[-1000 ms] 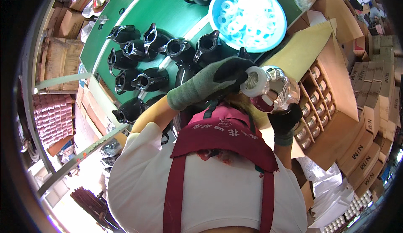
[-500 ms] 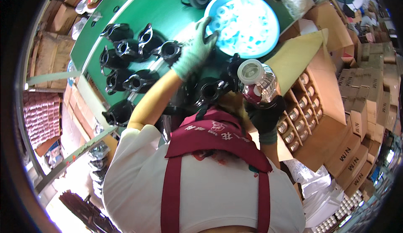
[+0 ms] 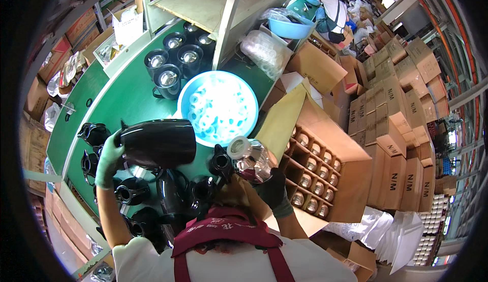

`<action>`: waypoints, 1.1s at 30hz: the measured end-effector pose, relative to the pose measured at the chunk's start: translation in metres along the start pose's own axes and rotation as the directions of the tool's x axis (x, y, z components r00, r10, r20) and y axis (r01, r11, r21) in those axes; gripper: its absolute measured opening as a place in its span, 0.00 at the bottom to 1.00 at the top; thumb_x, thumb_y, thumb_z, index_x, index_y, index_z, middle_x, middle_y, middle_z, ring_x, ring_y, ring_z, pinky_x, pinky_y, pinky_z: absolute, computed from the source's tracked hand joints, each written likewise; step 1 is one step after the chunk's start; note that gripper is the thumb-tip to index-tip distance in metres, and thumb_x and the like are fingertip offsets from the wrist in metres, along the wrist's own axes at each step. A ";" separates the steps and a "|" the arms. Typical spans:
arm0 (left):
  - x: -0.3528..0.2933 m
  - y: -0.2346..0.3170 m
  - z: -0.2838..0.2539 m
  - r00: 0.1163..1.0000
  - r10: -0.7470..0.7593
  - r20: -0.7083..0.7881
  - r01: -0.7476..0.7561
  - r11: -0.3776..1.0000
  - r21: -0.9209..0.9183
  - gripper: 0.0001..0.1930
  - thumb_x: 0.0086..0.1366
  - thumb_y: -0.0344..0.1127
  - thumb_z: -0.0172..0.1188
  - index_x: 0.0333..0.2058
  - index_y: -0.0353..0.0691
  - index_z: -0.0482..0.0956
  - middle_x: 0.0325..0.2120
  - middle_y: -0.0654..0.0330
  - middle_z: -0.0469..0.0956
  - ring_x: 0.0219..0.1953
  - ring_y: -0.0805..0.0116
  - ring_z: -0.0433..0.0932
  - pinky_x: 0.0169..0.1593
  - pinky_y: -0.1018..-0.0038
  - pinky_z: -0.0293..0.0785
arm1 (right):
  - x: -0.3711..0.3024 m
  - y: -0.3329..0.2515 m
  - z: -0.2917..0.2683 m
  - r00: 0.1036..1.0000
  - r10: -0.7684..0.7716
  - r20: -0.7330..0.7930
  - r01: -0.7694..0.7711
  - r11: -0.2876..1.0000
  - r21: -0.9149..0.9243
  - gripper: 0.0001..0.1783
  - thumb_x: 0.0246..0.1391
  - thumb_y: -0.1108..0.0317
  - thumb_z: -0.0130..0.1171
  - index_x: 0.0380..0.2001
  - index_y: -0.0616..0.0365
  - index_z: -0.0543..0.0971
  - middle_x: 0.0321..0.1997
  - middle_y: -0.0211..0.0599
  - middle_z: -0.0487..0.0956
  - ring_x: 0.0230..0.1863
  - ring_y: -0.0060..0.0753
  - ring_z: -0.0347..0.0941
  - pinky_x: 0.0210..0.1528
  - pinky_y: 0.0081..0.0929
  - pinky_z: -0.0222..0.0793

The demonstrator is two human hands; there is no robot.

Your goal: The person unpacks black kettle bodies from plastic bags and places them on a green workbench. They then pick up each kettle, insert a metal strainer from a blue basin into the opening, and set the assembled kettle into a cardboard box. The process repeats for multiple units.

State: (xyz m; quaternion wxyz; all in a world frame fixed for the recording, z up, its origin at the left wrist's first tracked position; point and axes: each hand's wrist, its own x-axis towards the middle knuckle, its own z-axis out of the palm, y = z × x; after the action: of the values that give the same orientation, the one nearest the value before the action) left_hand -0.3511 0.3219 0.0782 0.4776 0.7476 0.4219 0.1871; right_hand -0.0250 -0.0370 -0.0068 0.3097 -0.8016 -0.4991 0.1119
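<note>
My left hand (image 3: 109, 161), in a pale green glove, is closed around the spout end of a black jug (image 3: 160, 144). The jug is tilted onto its side above the green table, its broad end pointing right. In my right hand (image 3: 275, 193), gloved in dark fabric, is a silvery glass flask liner (image 3: 256, 162). A translucent ring (image 3: 237, 147) sits on the liner's upper end. Between my hands stand more black jugs (image 3: 221, 162) with spouts. Just beyond them, a light blue basin (image 3: 252, 95) holds many translucent rings.
An open carton (image 3: 351, 200) with dividers and several glass liners stands at my right. Black jugs (image 3: 168, 81) containing silvery liners stand on the far table. A shelf post (image 3: 227, 23) rises behind the basin. Cartons (image 3: 391, 114) are stacked far right; another person (image 3: 333, 10) sits in the distance.
My left hand, earlier open beside the basin, has moved left and now holds a black jug sideways. The right hand still holds the liner. The view has shifted, showing more of the far area.
</note>
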 end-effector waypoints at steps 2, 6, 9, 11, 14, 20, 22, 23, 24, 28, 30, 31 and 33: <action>-0.019 0.001 -0.007 0.988 0.074 0.136 -0.017 0.925 -0.380 0.20 0.60 0.32 0.65 0.50 0.29 0.80 0.43 0.57 0.83 0.44 0.70 0.79 0.52 0.71 0.76 | 0.008 -0.006 0.011 0.963 0.030 0.269 -0.259 0.396 0.881 0.27 0.64 0.65 0.47 0.64 0.65 0.64 0.60 0.47 0.72 0.60 0.41 0.71 0.63 0.38 0.69; -0.064 -0.078 -0.018 0.999 0.029 0.032 -0.010 0.870 -0.494 0.23 0.71 0.26 0.52 0.63 0.31 0.63 0.54 0.54 0.77 0.54 0.64 0.76 0.63 0.69 0.68 | 0.032 -0.013 0.033 0.866 -0.031 0.499 -0.500 -0.050 0.865 0.27 0.69 0.67 0.42 0.68 0.64 0.60 0.63 0.44 0.73 0.63 0.38 0.71 0.66 0.37 0.69; -0.085 -0.030 -0.007 0.988 -0.152 0.007 0.089 0.545 -0.834 0.17 0.73 0.26 0.50 0.59 0.32 0.67 0.51 0.55 0.78 0.54 0.65 0.74 0.61 0.69 0.69 | 0.061 -0.056 0.009 0.894 -0.137 0.426 -0.433 -0.027 0.901 0.37 0.63 0.58 0.58 0.69 0.62 0.58 0.64 0.43 0.72 0.64 0.39 0.71 0.65 0.37 0.70; -0.091 -0.027 0.005 0.944 -0.091 -0.317 -0.063 0.893 -0.446 0.19 0.63 0.25 0.61 0.53 0.31 0.73 0.46 0.57 0.79 0.48 0.66 0.76 0.57 0.71 0.71 | 0.068 -0.046 0.016 0.901 -0.097 0.423 -0.425 0.000 0.905 0.40 0.60 0.58 0.62 0.69 0.62 0.58 0.64 0.43 0.71 0.65 0.39 0.69 0.66 0.38 0.69; -0.087 0.017 0.004 0.996 0.000 -0.087 -0.036 0.908 -0.417 0.23 0.57 0.26 0.68 0.52 0.31 0.77 0.44 0.60 0.81 0.46 0.71 0.77 0.55 0.72 0.73 | 0.078 -0.065 0.007 0.895 -0.131 0.426 -0.399 0.192 0.897 0.41 0.57 0.63 0.65 0.69 0.61 0.58 0.66 0.43 0.69 0.66 0.36 0.68 0.68 0.37 0.65; -0.074 0.051 0.023 0.987 0.113 0.115 -0.075 0.952 -0.297 0.32 0.50 0.31 0.75 0.55 0.31 0.77 0.47 0.59 0.82 0.48 0.72 0.78 0.56 0.72 0.73 | 0.107 -0.075 0.035 0.839 -0.255 0.481 -0.371 0.379 0.848 0.42 0.51 0.69 0.71 0.67 0.60 0.63 0.68 0.39 0.68 0.67 0.33 0.64 0.69 0.35 0.61; -0.071 0.040 0.019 0.983 0.129 0.129 -0.083 0.945 -0.316 0.32 0.50 0.31 0.75 0.56 0.32 0.77 0.48 0.59 0.82 0.49 0.72 0.78 0.57 0.71 0.73 | 0.120 -0.076 0.030 0.829 -0.387 0.403 -0.189 0.486 0.853 0.42 0.50 0.68 0.72 0.66 0.60 0.64 0.68 0.41 0.68 0.67 0.35 0.64 0.69 0.35 0.60; -0.075 0.031 0.016 0.983 0.127 0.131 -0.078 0.942 -0.326 0.33 0.51 0.31 0.75 0.56 0.32 0.77 0.48 0.59 0.82 0.49 0.72 0.78 0.57 0.71 0.72 | 0.126 -0.080 0.029 0.817 -0.437 0.376 -0.107 0.526 0.844 0.42 0.49 0.67 0.72 0.66 0.60 0.65 0.67 0.42 0.68 0.67 0.37 0.63 0.69 0.36 0.60; -0.076 0.024 0.013 0.985 0.105 0.138 -0.047 0.929 -0.368 0.31 0.53 0.31 0.74 0.56 0.32 0.77 0.49 0.58 0.82 0.50 0.71 0.78 0.59 0.69 0.72 | 0.132 -0.087 0.027 0.818 -0.448 0.361 -0.050 0.570 0.820 0.42 0.48 0.66 0.73 0.65 0.60 0.65 0.67 0.43 0.68 0.67 0.38 0.63 0.69 0.36 0.60; -0.075 -0.012 0.028 0.995 0.080 -0.061 -0.097 0.917 -0.388 0.24 0.62 0.26 0.64 0.58 0.33 0.74 0.52 0.57 0.79 0.53 0.69 0.76 0.58 0.70 0.72 | 0.157 -0.098 0.045 0.812 -0.443 0.381 -0.043 0.605 0.795 0.53 0.39 0.66 0.78 0.68 0.61 0.62 0.66 0.38 0.63 0.66 0.36 0.62 0.68 0.33 0.62; -0.072 -0.095 0.048 0.971 -0.191 -0.146 0.065 0.792 -0.607 0.20 0.63 0.25 0.58 0.55 0.33 0.76 0.48 0.57 0.81 0.50 0.69 0.77 0.55 0.71 0.73 | 0.170 -0.109 0.051 0.776 -0.410 0.478 -0.219 0.536 0.815 0.51 0.42 0.72 0.74 0.69 0.60 0.60 0.69 0.37 0.60 0.68 0.34 0.61 0.67 0.33 0.64; -0.071 -0.100 0.042 0.957 -0.229 -0.181 0.066 0.774 -0.630 0.19 0.64 0.24 0.56 0.55 0.33 0.76 0.48 0.56 0.80 0.50 0.69 0.77 0.54 0.72 0.74 | 0.178 -0.114 0.055 0.780 -0.357 0.514 -0.283 0.531 0.798 0.47 0.45 0.76 0.71 0.69 0.58 0.61 0.70 0.38 0.60 0.69 0.34 0.60 0.68 0.34 0.64; -0.059 -0.080 0.034 0.927 -0.276 -0.255 0.040 0.747 -0.663 0.18 0.66 0.23 0.54 0.54 0.32 0.75 0.47 0.56 0.80 0.48 0.69 0.77 0.51 0.72 0.75 | 0.194 -0.129 0.073 0.815 -0.385 0.433 -0.189 0.530 0.827 0.43 0.48 0.83 0.65 0.68 0.59 0.62 0.69 0.39 0.62 0.68 0.35 0.61 0.67 0.35 0.66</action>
State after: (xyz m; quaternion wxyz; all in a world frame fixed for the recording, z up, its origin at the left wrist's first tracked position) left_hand -0.3982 0.2703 -0.0004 0.6408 0.4540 0.4690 0.4041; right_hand -0.0625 0.1993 0.0396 0.4980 -0.4470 -0.4965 0.5528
